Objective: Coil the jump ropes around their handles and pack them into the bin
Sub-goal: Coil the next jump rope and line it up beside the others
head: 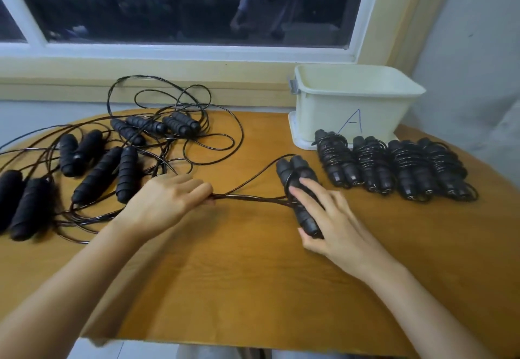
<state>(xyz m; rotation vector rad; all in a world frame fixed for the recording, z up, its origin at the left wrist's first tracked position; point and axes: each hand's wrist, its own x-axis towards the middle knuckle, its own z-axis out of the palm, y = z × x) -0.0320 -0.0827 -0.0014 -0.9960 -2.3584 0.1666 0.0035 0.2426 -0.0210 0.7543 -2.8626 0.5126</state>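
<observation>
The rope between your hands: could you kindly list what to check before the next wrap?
1. Left hand grips rope: ok.
2. Right hand holds handles together: ok.
3. Rope straight between the hands: ok.
4. Rope's tail free of the pile: cannot tell.
5. Bin open: ok.
6. Coiled bundles packed: not ok, they lie before the bin.
</observation>
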